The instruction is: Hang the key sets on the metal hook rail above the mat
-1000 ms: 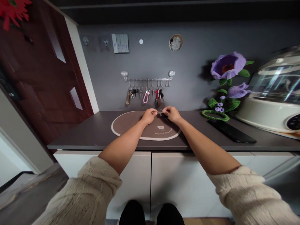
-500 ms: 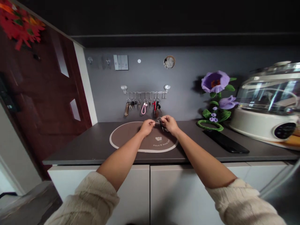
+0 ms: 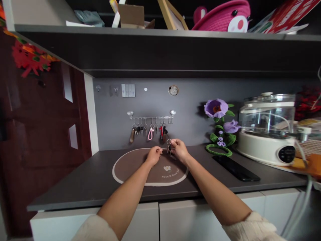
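My right hand (image 3: 179, 150) is pinched on a ring of keys (image 3: 169, 146), which hangs from its fingers a little above the brown oval mat (image 3: 132, 165). My left hand (image 3: 154, 155) hovers just left of the keys with its fingers curled; I see nothing in it. Both hands are over the far part of the mat. On the wall right behind them a metal hook rail (image 3: 150, 117) carries several other key bunches, one with a pink strap (image 3: 150, 133).
A dark counter (image 3: 82, 184) runs over white cabinet doors. To the right lie a black phone (image 3: 235, 168), a purple crocheted flower (image 3: 218, 125) and a glass-lidded appliance (image 3: 268, 129). A dark red door (image 3: 42, 140) stands left. A shelf (image 3: 175, 33) with boxes hangs overhead.
The camera has tilted up, bringing the overhead shelf into view. My left hand has let go of the keys; my right hand has lifted them slightly towards the hook rail.
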### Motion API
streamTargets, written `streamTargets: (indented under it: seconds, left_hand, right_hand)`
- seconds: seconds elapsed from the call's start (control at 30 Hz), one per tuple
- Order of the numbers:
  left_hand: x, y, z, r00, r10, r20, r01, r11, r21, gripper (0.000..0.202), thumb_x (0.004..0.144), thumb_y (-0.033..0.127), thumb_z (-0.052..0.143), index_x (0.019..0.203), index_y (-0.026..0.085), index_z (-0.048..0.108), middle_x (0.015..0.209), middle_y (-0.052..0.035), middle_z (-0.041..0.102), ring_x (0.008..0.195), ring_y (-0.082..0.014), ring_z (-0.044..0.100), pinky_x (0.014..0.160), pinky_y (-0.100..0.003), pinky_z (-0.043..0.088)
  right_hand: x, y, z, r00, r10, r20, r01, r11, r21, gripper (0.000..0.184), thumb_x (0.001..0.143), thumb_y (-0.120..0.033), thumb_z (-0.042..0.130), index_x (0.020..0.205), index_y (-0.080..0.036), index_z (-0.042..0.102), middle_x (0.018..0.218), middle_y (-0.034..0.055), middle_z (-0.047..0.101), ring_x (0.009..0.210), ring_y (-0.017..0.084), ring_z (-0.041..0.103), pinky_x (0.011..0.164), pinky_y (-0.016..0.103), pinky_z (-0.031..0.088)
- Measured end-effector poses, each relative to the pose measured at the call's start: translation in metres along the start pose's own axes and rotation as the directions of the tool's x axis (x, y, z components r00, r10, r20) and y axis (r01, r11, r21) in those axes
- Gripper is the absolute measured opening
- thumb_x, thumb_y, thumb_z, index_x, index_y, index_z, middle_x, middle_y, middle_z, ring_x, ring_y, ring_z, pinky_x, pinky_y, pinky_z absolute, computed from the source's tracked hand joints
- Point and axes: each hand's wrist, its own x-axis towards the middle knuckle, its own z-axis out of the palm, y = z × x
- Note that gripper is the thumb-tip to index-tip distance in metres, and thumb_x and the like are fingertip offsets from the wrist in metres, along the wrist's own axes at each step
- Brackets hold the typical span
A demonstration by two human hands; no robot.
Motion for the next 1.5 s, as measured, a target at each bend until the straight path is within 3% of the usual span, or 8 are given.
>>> streamTargets:
  seconds: [0.33, 0.63, 0.83, 1.07, 1.37, 1.5]
  left_hand:
    - [0.001, -0.002, 0.001, 1.000, -0.020, -0.017, 0.020, 1.000, -0.007, 0.013, 0.073, 0.021, 0.045, 0.068, 0.013, 0.054, 0.060, 0.0001, 0.055, 0.049, -0.0068, 0.046, 0.050, -0.018, 0.036]
    - [0.002, -0.003, 0.002, 0.999, -0.028, -0.017, 0.028, 1.000, -0.004, 0.013, 0.073, 0.022, 0.044, 0.068, 0.014, 0.053, 0.061, 0.0000, 0.055, 0.050, -0.0074, 0.046, 0.052, -0.019, 0.037]
    - [0.003, -0.004, 0.003, 0.999, -0.037, -0.028, 0.037, 0.999, -0.003, 0.013, 0.072, 0.022, 0.044, 0.068, 0.014, 0.053, 0.061, -0.0001, 0.054, 0.050, -0.0074, 0.046, 0.053, -0.020, 0.038]
    - [0.002, -0.002, 0.003, 0.999, -0.038, -0.026, 0.038, 0.999, 0.000, 0.014, 0.073, 0.022, 0.043, 0.070, 0.014, 0.054, 0.061, -0.0001, 0.055, 0.050, -0.0077, 0.047, 0.053, -0.020, 0.038]
    - [0.004, -0.005, 0.003, 0.999, -0.047, -0.027, 0.047, 0.999, 0.018, 0.013, 0.074, 0.022, 0.044, 0.069, 0.014, 0.054, 0.062, -0.0006, 0.056, 0.050, -0.0073, 0.047, 0.053, -0.019, 0.038]
    - [0.004, -0.006, 0.003, 0.999, -0.050, -0.019, 0.050, 0.999, 0.015, 0.014, 0.074, 0.022, 0.043, 0.071, 0.014, 0.054, 0.063, -0.0007, 0.055, 0.051, -0.0074, 0.047, 0.052, -0.020, 0.038]
  right_hand:
    - [0.035, -0.036, 0.007, 0.985, -0.041, -0.167, 0.038, 0.999, -0.025, 0.004, 0.072, -0.021, 0.048, 0.071, -0.017, 0.048, 0.059, -0.0025, 0.051, 0.052, 0.009, 0.051, 0.052, 0.023, 0.046]
    - [0.083, -0.054, 0.016, 0.952, -0.092, -0.292, 0.079, 0.995, -0.056, 0.007, 0.073, -0.014, 0.045, 0.066, -0.016, 0.048, 0.051, -0.0030, 0.049, 0.043, 0.006, 0.046, 0.044, 0.020, 0.043]
    - [0.109, -0.050, 0.017, 0.890, -0.143, -0.433, 0.054, 0.976, -0.211, 0.008, 0.070, -0.016, 0.051, 0.064, -0.014, 0.055, 0.051, -0.0012, 0.053, 0.045, 0.006, 0.047, 0.047, 0.018, 0.043]
    - [0.126, -0.041, 0.019, 0.839, -0.169, -0.517, 0.018, 0.959, -0.284, 0.013, 0.070, -0.017, 0.050, 0.066, -0.011, 0.061, 0.054, 0.0028, 0.057, 0.049, 0.009, 0.052, 0.050, 0.020, 0.044]
    - [0.129, -0.027, 0.015, 0.846, -0.219, -0.486, 0.051, 0.941, -0.335, 0.017, 0.069, -0.022, 0.053, 0.072, -0.010, 0.065, 0.051, 0.0048, 0.058, 0.054, 0.013, 0.056, 0.052, 0.021, 0.046]
    - [0.127, -0.022, 0.013, 0.819, -0.190, -0.541, -0.006, 0.940, -0.341, 0.015, 0.067, -0.021, 0.053, 0.068, -0.011, 0.064, 0.053, 0.0039, 0.059, 0.053, 0.012, 0.055, 0.055, 0.021, 0.046]
